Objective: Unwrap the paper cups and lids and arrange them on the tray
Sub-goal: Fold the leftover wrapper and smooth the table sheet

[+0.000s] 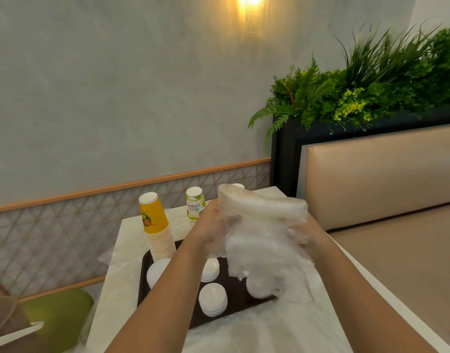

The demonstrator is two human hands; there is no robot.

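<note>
both hands up over the dark brown rectangular tray [244,310], gripping a clear crinkled plastic wrapper [259,240] with a curved sleeve of white lids [262,202] inside. left hand [211,229] clamped on the wrapper's left side, fingers curled into the film and mostly hidden behind it. right hand [301,231] closed round the right side, fingertips [296,233] showing through the plastic. loose film hanging below the fingers, down to the tray. under the hands, four short stacks of white round lids [213,299] sitting on the tray. left of the left fingers, a tall upside-down stack of yellow paper cups [157,225] standing at the tray's far left corner. just beyond the left fingers, a green-and-white printed paper cup stack [194,205], upside down too. all of it on a pale marble-look table [122,253].
</note>
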